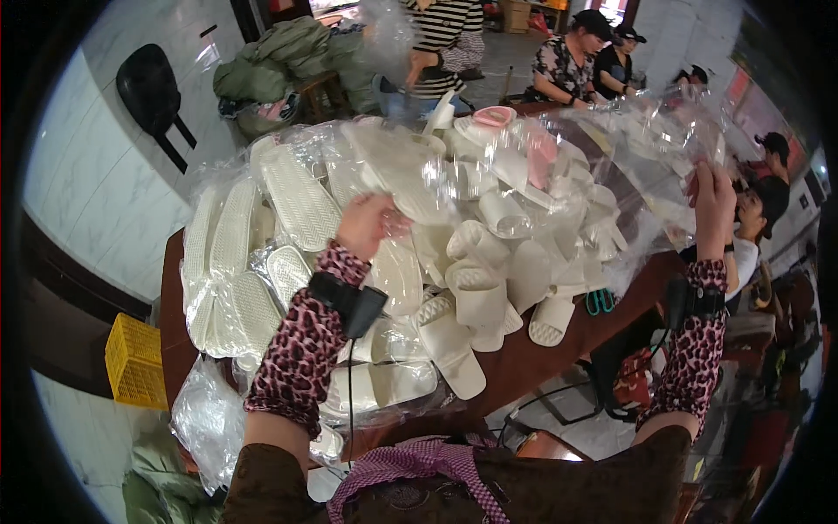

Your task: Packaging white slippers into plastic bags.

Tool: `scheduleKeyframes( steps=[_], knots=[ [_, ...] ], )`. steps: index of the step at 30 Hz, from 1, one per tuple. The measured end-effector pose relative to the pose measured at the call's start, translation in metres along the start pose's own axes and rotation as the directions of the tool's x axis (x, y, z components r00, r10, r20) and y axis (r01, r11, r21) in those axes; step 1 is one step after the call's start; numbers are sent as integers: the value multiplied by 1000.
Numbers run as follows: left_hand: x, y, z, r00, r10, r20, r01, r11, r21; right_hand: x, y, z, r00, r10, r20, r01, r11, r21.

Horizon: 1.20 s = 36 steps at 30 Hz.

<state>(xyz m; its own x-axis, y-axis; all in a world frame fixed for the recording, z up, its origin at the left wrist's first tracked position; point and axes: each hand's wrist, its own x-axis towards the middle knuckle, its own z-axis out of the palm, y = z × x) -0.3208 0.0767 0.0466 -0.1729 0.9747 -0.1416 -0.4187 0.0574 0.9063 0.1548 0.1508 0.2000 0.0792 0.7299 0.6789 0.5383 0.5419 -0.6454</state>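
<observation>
My left hand (371,227) is closed at the near end of a white slipper (397,170) that is smeared by motion. Its fingertips are partly blurred there. Raised at the right, my right hand (714,201) pinches a clear plastic bag (655,131), which spreads leftward over the table. Between the hands lies a heap of loose white slippers (476,288), some with pink parts (541,157). To the left of my left hand, several slippers (301,196) lie sole up in clear plastic wrapping.
The heap covers much of a brown table (541,349). Green-handled scissors (600,301) lie near its right edge. A yellow crate (135,360) stands at the left, below the table's edge. Green sacks (279,65) are piled behind. Several people (572,65) sit at the far side and right.
</observation>
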Motion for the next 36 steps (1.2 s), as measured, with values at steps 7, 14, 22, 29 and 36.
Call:
scheduleKeyframes(
  steps=[7,14,22,29,36],
  knots=[
    [-40,75,-41,991,-63,117,74,993,-90,25,-33,-18,941,179,-286,-197,980,-35],
    [-88,70,-65,984,-167,-57,151,964,-221,-1,-84,67,804,-253,-538,263,963,-59],
    [-105,38,-84,959,-279,46,277,892,-356,-136,-136,216,884,-466,45,452,874,175],
    [-119,35,-82,964,-264,-17,245,915,-322,-109,-132,205,932,-361,40,359,932,60],
    [-128,48,-59,986,-166,33,166,914,-371,-176,-147,218,656,-682,322,714,699,27]
  ],
)
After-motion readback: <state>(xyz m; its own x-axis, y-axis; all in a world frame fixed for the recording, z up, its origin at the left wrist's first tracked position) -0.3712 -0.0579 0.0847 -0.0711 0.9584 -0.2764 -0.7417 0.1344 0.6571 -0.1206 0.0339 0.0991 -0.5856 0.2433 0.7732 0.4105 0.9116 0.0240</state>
